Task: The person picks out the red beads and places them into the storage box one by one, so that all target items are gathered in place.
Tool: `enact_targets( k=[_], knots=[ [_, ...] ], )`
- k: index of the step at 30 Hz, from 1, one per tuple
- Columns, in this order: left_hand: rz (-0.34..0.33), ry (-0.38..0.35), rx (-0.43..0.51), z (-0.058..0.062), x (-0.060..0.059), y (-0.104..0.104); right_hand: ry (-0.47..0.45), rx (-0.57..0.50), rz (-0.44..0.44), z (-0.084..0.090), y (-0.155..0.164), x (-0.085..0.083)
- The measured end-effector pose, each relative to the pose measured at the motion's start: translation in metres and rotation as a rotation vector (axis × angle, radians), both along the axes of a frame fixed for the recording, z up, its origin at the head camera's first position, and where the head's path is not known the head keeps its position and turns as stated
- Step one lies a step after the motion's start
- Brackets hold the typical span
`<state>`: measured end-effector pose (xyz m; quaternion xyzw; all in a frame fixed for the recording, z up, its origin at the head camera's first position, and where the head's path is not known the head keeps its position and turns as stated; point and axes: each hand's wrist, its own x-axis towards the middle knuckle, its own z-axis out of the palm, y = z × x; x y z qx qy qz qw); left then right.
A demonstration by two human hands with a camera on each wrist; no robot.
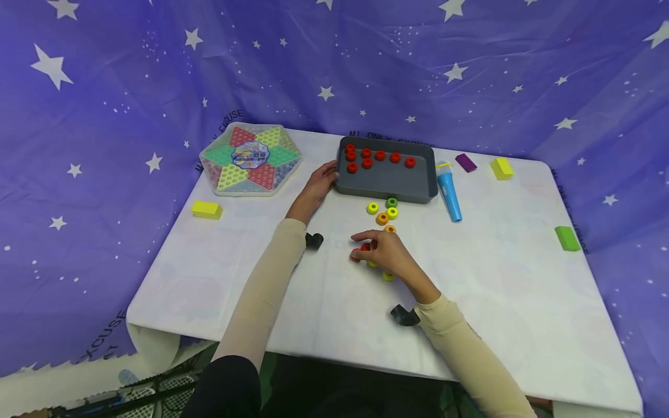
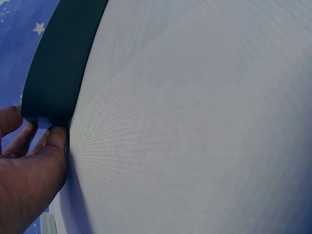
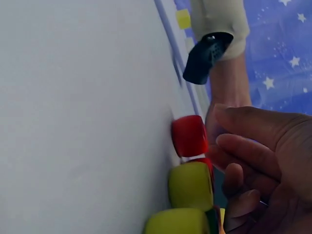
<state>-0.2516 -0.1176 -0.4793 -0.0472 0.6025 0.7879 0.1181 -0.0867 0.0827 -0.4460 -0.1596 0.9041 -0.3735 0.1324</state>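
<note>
My left hand point(image 1: 316, 188) grips the left end of a dark grey tray point(image 1: 389, 183), its thumb and fingers at the tray's corner in the left wrist view. Several red ring-shaped beads point(image 1: 380, 155) lie in the tray, mostly toward its left and back. Over the white table my right hand point(image 1: 389, 252) reaches down to a loose red bead point(image 3: 189, 136), thumb and index finger spread apart, fingertips right beside it. A second red bead sits behind that one, with yellow beads point(image 3: 190, 187) next to them. Other beads under the hand are partly hidden.
Yellow, orange and green beads point(image 1: 392, 202) trail from the tray's front edge to the right hand. A blue toy microphone point(image 1: 450, 194) lies right of the tray, a hexagonal game board point(image 1: 232, 157) left. Purple point(image 1: 466, 163), yellow point(image 1: 207, 210) and green point(image 1: 567, 238) blocks lie farther out.
</note>
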Motion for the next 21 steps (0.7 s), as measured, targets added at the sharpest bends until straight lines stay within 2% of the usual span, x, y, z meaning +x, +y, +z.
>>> enact_targets(
  k=[10, 16, 21],
  knots=[
    [-0.008, -0.009, -0.033, 0.002, 0.001, 0.000, 0.069, 0.062, 0.050, -0.005, -0.003, 0.008],
    [-0.012, -0.018, -0.020, 0.002, 0.000, -0.001, 0.126, 0.105, 0.069, -0.006, -0.004, 0.010],
    [-0.014, -0.023, -0.012, 0.001, -0.002, -0.001, 0.123, 0.124, 0.064, -0.004, -0.004, 0.012]
  ],
)
